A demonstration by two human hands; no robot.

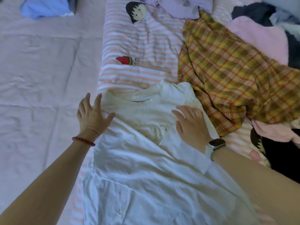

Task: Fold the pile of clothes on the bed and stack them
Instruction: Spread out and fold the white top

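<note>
At ten o'clock a blue garment (45, 7) is lying on the bed (40, 62), likely already folded aside. The left hand (92, 114), fingers spread and grasping nothing, is hovering at the white T-shirt (146, 151)'s shoulder, seemingly smoothing it flat for folding. The right hand (191, 125), also released, is pressing the other shoulder. At two o'clock the plaid garment (227, 75) is waiting in the pile.

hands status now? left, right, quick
Left hand: open, fingers spread at the white T-shirt's left shoulder edge, holding nothing.
Right hand: open, flat on the shirt, holding nothing.
</note>
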